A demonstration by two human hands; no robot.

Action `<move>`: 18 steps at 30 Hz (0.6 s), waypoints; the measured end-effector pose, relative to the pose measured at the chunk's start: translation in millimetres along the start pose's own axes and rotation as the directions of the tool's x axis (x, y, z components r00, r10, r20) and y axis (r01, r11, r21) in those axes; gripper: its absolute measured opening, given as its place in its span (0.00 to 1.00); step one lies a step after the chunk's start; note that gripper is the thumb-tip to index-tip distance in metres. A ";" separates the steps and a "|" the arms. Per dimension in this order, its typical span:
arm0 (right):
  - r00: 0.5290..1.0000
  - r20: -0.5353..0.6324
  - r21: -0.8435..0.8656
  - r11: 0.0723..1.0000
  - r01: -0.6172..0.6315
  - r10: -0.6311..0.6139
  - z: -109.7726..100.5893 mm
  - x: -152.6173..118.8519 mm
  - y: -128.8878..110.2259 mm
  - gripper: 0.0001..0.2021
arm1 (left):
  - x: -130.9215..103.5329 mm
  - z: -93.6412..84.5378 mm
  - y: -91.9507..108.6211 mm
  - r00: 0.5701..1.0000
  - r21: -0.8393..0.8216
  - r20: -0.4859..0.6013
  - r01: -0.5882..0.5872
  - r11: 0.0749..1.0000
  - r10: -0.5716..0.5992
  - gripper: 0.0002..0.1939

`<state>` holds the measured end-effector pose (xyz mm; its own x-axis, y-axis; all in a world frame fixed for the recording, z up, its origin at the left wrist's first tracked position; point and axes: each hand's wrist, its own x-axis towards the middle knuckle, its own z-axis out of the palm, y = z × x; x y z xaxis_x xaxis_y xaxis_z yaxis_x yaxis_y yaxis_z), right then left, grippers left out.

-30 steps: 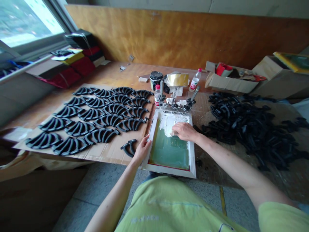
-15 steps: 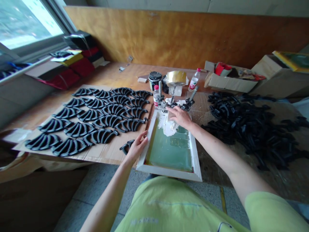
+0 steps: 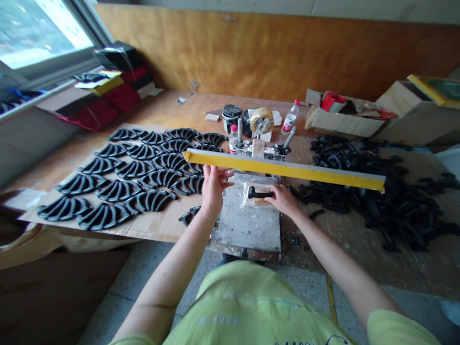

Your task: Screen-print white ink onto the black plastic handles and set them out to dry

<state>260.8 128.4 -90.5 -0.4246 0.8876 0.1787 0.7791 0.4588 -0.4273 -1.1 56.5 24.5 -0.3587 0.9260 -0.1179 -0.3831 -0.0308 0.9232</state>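
Observation:
The screen frame (image 3: 283, 168) is tilted up, its yellow-taped front edge toward me, above a flat metal plate (image 3: 247, 225). My left hand (image 3: 213, 188) is raised just under the frame's left part; its fingers are apart, and nothing shows in them. With my right hand (image 3: 283, 199) I pinch the right end of a black handle-shaped part (image 3: 259, 193), which lies on a clear-wrapped block on the plate. Metal clamps (image 3: 276, 152) stand behind the frame.
Rows of black parts (image 3: 104, 218) cover cardboard on the left. A loose pile of them (image 3: 381, 201) lies right. Behind the clamps are a black tub (image 3: 232, 118), a tape roll (image 3: 261, 120) and a bottle (image 3: 290, 118). An open box (image 3: 343, 125) sits back right.
The frame, flat before, has swung up and uncovered the plate. My left hand moved up from its left edge. My right hand came down from the white paste to the black part.

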 end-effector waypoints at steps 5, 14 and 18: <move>0.985 -0.011 -0.112 0.979 0.172 -0.174 10.3 -33.2 -83.7 0.06 | -55.0 -10.0 -73.4 0.789 0.101 0.171 0.581 0.807 -0.590 0.28; 0.962 -0.134 0.017 0.971 -0.239 0.239 -3.2 -10.4 12.2 0.12 | -79.7 -166.6 -91.5 0.822 0.397 -0.409 0.551 0.734 -0.396 0.28; 0.884 0.042 -0.153 0.878 -0.454 0.465 -10.9 6.1 101.7 0.18 | -75.6 -243.5 -96.7 0.757 0.638 -0.578 0.652 0.410 -0.305 0.30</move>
<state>342.5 180.9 -123.1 -0.0326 0.9965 -0.0773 0.9473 0.0062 -0.3203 -144.1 -102.2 -144.9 -0.6467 0.4929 -0.5821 0.1517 0.8310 0.5351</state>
